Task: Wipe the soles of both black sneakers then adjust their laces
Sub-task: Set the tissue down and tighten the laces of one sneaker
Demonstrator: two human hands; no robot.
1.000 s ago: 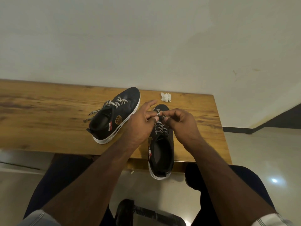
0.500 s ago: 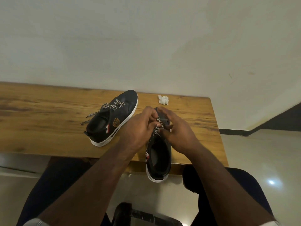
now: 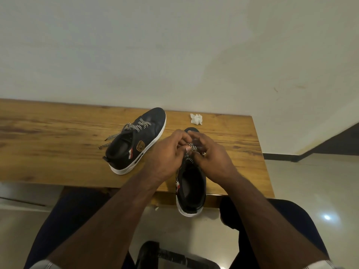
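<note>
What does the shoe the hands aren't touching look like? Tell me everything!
The far sneaker is black with a thick white sole, a gold badge and a small red-and-white stripe on its side. Its black-and-white checked laces are undone, with two loose ends trailing on the wooden table. It stands upright on its sole, toe pointing away and to the right, heel nearer the person. Nothing touches it but the table.

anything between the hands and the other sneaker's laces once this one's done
Nothing visible does. The second sneaker sits to the left hand's side on bare wooden table, its laces lying loose. The crumpled tissue lies off to the right, behind both hands.
</note>
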